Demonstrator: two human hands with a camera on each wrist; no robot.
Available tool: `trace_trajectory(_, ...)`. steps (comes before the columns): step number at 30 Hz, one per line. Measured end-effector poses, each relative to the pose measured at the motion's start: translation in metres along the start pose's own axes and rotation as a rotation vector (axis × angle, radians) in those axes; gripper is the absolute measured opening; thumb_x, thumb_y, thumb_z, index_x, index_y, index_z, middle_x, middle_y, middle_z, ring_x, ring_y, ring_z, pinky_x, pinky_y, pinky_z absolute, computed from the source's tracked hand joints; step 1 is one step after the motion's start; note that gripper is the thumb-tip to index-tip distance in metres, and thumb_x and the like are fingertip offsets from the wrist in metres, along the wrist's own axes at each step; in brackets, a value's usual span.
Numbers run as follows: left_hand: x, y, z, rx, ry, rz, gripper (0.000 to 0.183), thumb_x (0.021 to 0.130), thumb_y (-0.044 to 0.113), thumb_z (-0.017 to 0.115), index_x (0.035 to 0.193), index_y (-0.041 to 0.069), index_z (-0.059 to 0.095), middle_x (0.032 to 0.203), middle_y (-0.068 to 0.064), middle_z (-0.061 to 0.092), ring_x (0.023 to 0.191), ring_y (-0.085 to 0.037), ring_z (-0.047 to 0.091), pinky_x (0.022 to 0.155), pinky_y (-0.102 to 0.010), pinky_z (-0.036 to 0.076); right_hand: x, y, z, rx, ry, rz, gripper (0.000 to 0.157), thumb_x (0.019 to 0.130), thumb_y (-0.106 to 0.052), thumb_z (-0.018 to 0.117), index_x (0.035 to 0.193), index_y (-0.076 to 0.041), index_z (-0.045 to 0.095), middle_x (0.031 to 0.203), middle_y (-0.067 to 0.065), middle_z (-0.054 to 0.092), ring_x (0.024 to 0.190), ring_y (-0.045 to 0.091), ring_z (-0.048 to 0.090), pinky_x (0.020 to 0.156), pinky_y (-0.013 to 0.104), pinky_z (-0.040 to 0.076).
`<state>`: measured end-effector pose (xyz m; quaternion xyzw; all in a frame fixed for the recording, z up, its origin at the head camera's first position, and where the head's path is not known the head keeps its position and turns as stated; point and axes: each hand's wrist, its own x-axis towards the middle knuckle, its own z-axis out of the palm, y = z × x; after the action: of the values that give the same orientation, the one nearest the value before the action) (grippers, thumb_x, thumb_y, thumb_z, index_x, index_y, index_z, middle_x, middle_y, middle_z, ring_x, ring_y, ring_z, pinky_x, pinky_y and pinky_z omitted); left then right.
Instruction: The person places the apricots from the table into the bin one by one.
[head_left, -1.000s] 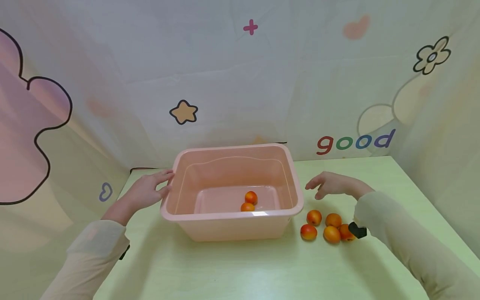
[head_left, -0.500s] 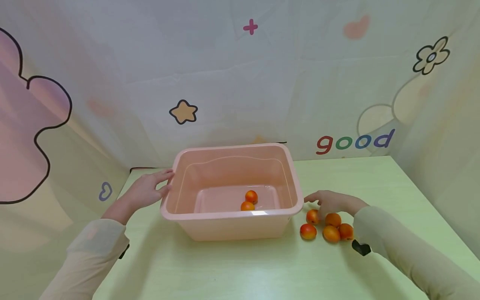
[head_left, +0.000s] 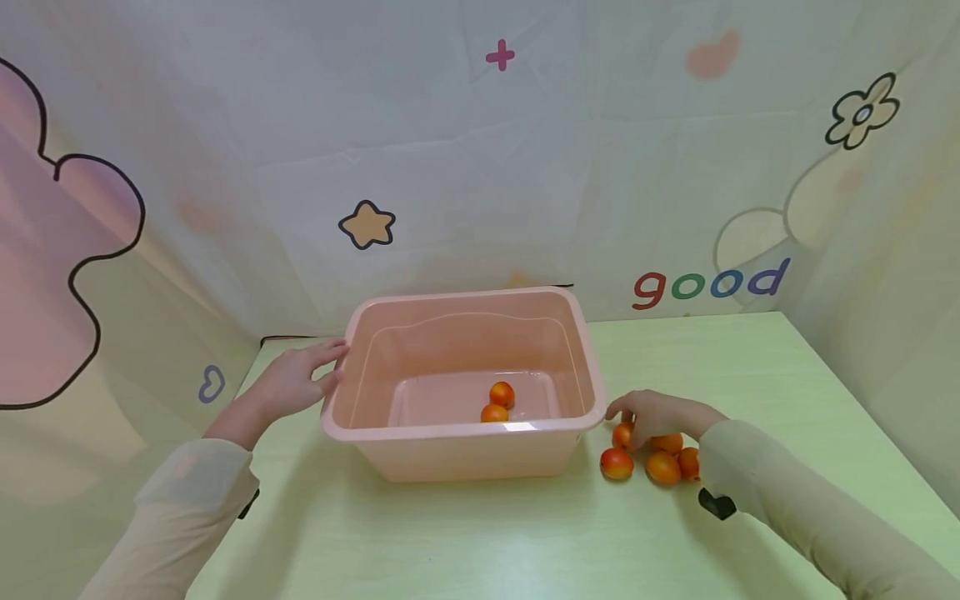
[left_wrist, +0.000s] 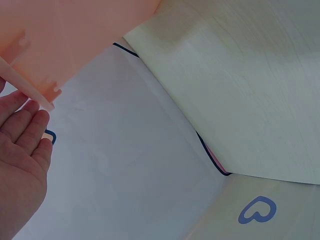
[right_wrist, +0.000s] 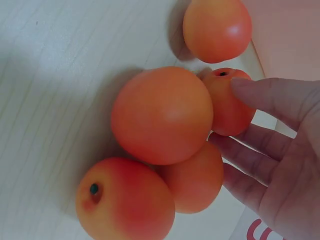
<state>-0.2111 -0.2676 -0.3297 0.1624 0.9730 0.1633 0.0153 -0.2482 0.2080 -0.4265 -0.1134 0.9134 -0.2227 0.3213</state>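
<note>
My left hand (head_left: 288, 383) rests its fairly straight fingertips on the left rim of a pink plastic basin (head_left: 465, 432). In the left wrist view these fingers (left_wrist: 35, 131) lie against the basin's rim. By the basin's right front corner, my right hand (head_left: 654, 414) reaches down over a cluster of orange-red apricots. Its thumb (right_wrist: 265, 97) lies on one apricot (right_wrist: 229, 107), with the other fingers curled behind it. Beside that one sit a large-looking apricot (right_wrist: 162, 117) and a redder one (right_wrist: 127, 200). Two apricots, one of them the farther apricot (head_left: 502, 395), lie inside the basin.
A pale wood-grain table (head_left: 480, 542) bears everything. Behind it hangs a printed cloth backdrop (head_left: 465, 167), with side cloths left and right. Another apricot (head_left: 617, 464) lies in front of the right hand, near the basin's corner.
My right hand has come down from above the apricots and closed its thumb and fingers about one beside the basin. The left hand and basin have stayed in place.
</note>
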Motion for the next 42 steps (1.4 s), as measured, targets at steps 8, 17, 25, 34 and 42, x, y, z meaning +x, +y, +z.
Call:
trace_trajectory(8,0.001,-0.003,0.002,0.003,0.005,0.01,0.047,0.088,0.02,0.048,0.131,0.001,0.041,0.136,-0.017,0.039,0.121,-0.04,0.039,0.094,-0.055,0.035,0.001,-0.003,-0.002,-0.01,-0.005,0.022,0.037,0.069,-0.012,0.072,0.104,-0.017,0.059,0.097,0.002,0.056,0.084,0.021,0.049,0.081,0.046,0.043)
trace_trajectory(17,0.001,-0.005,0.003,-0.008,0.002,0.003,0.048,0.089,0.021,0.048,0.131,0.001,0.04,0.137,-0.017,0.038,0.122,-0.04,0.037,0.094,-0.054,0.035,0.001,-0.01,-0.025,-0.021,0.021,-0.124,0.026,0.07,-0.01,0.067,0.095,-0.008,0.059,0.084,0.004,0.057,0.074,0.019,0.051,0.07,0.031,0.046)
trace_trajectory(25,0.001,-0.004,0.003,-0.004,0.004,0.003,0.048,0.088,0.021,0.048,0.131,0.001,0.04,0.137,-0.017,0.039,0.121,-0.04,0.038,0.094,-0.055,0.035,-0.005,-0.015,-0.045,-0.037,0.028,-0.16,0.024,0.072,-0.012,0.066,0.094,-0.007,0.059,0.085,0.004,0.058,0.073,0.018,0.052,0.067,0.029,0.048)
trace_trajectory(34,0.001,-0.004,0.003,-0.015,-0.002,-0.006,0.048,0.089,0.02,0.048,0.132,0.001,0.039,0.138,-0.017,0.038,0.122,-0.04,0.037,0.094,-0.055,0.036,-0.023,-0.028,-0.073,-0.044,0.052,-0.207,0.024,0.077,-0.018,0.064,0.097,-0.006,0.061,0.087,0.002,0.062,0.075,0.016,0.056,0.074,0.033,0.05)
trace_trajectory(42,0.001,-0.003,0.002,-0.012,0.008,0.012,0.047,0.088,0.02,0.048,0.131,0.001,0.041,0.137,-0.017,0.039,0.122,-0.04,0.038,0.094,-0.055,0.035,-0.036,-0.044,-0.094,-0.11,0.096,-0.205,0.028,0.078,-0.021,0.063,0.101,-0.006,0.06,0.09,0.003,0.061,0.079,0.017,0.054,0.074,0.035,0.048)
